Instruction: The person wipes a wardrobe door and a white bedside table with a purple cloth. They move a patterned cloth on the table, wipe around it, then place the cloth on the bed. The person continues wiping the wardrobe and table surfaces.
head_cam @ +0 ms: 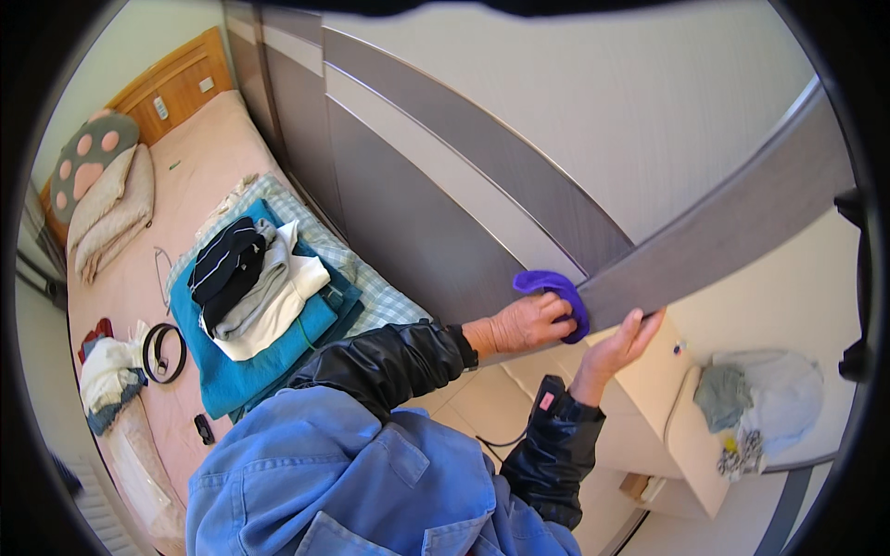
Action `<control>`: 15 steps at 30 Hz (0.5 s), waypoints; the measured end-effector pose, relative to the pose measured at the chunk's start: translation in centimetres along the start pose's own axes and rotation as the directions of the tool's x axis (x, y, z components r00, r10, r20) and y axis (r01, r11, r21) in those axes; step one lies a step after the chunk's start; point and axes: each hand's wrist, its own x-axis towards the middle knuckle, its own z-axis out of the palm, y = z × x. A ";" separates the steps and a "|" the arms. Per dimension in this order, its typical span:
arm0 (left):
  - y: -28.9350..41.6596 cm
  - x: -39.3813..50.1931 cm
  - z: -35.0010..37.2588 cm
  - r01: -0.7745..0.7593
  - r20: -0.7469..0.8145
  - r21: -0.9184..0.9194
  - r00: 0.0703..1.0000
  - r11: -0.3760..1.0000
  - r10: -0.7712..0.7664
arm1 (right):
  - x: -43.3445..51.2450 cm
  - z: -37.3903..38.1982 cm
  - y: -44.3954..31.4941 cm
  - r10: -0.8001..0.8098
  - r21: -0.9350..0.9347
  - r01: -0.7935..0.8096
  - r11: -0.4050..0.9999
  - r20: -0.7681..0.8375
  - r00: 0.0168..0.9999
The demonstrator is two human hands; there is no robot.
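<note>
My left hand (532,323) grips a purple cloth (556,285) and presses it against the grey wardrobe door (417,201), close to its edge frame. Part of the cloth is hidden under my fingers. To the right, my right hand (615,347) touches the edge of the grey side panel (723,222) with its fingers extended; it holds nothing that I can see. Both forearms are in black sleeves, and a blue garment covers my body.
On the left, a bed (201,153) bears folded clothes (257,285), a rolled black belt (164,353) and a paw-patterned cushion (94,163). At the right stands a pale cabinet (646,403) near plastic bags (786,396). A dark cable hangs by my right sleeve.
</note>
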 end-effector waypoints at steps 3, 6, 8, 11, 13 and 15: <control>-1.0 -0.3 -1.5 0.044 -0.090 0.001 0.995 0.999 -0.044 | 0.0 0.3 -1.3 -0.286 -0.216 0.275 0.937 -0.020 0.958; -2.0 0.9 -5.3 0.262 -0.271 -0.042 0.926 0.964 -0.263 | 1.5 1.3 -2.7 -0.593 -0.495 0.555 0.669 0.094 0.800; -3.5 3.2 -7.4 0.312 -0.467 -0.032 0.835 0.950 -0.290 | 2.6 2.4 -3.4 -0.653 -0.618 0.607 0.500 0.192 0.733; -5.6 5.4 -9.3 0.302 -0.580 0.017 0.780 0.953 -0.237 | 3.5 4.3 -3.3 -0.687 -0.776 0.600 0.194 0.329 0.647; -5.8 5.4 -9.1 0.260 -0.517 0.024 0.830 0.965 -0.211 | 3.3 5.0 -3.0 -0.709 -0.799 0.573 0.183 0.296 0.640; -5.7 4.2 -8.4 0.203 -0.427 0.012 0.886 0.979 -0.178 | 2.9 5.4 -2.5 -0.718 -0.811 0.571 0.128 0.322 0.617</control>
